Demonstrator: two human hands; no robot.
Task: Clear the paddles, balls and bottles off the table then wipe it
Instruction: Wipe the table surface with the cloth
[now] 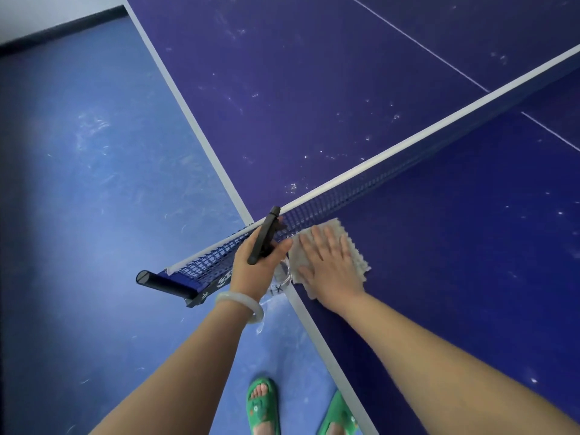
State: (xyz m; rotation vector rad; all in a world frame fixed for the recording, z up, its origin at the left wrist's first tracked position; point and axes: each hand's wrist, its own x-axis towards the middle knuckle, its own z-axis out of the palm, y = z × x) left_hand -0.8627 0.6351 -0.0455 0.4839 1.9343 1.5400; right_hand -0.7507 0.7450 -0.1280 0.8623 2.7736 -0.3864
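Because wiping wants flat pressure, the right hand [329,265] presses straight, spread fingers on the cloth [356,255], on the worktop [439,246] just beside the net [345,196]; the left hand [254,268] clamps its fingers round a spray bottle [265,237] at the net.

My left hand [255,265] and right hand [329,265] are bare, and so are my left forearm [194,356] and right forearm [439,350] as far back as they show. Around my left wrist is a bangle [241,304]: a thick, smooth, closed ring, milky white and slightly translucent. I wear green open-toed slippers. The left slipper [263,409] has a cartoon face on its strap with small white and dark details. The right slipper [340,414] matches it and is partly cut off by the picture's lower edge.
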